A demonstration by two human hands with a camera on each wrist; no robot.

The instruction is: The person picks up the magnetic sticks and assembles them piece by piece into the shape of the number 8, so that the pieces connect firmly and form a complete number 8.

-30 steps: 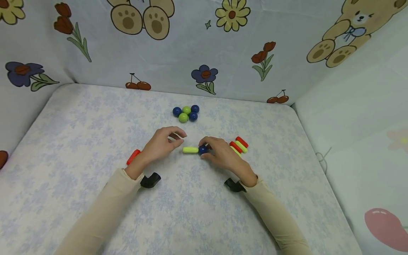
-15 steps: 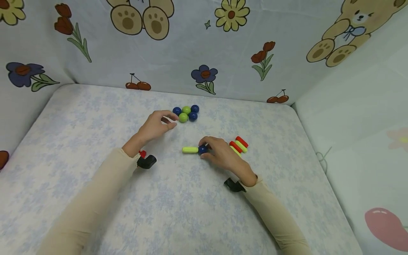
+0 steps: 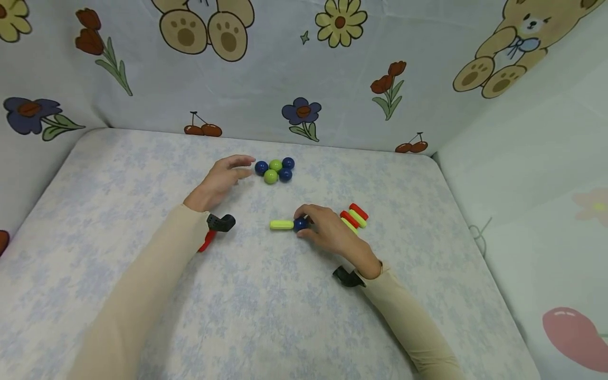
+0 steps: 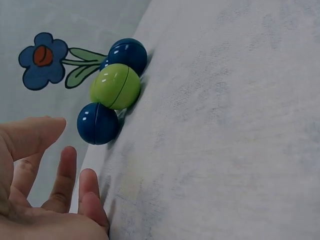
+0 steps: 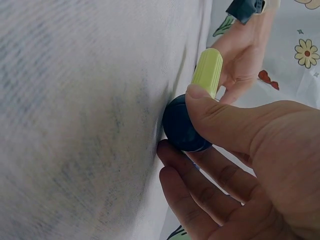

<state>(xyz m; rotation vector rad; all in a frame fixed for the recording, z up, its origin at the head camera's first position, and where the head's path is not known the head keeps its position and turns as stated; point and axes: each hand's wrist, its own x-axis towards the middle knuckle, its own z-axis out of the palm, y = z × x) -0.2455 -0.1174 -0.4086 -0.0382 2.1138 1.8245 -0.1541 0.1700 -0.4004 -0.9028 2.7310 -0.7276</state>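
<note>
My left hand [image 3: 219,179] is just left of a cluster of shiny balls, its fingers apart and nothing between them. Nearest to it is a blue ball [image 4: 98,124], beside a green ball [image 4: 118,86]; a small gap separates the fingertips from the blue one. My right hand [image 3: 328,228] pinches another blue ball [image 5: 182,125] between thumb and fingers, low over the table. A ribbed yellow-green rod [image 3: 282,225] lies end-on against that ball, pointing left. Whether the two are joined cannot be told.
Red and yellow-green rods [image 3: 356,215] lie in a group behind my right hand. Partly hidden under the left sleeve is a red rod [image 3: 207,241]. A patterned cloth wall [image 3: 247,105] rises at the table's far edge.
My left hand has moved away from the yellow-green rod, up and to the left, toward the cluster of balls. The right hand has stayed at its ball.
</note>
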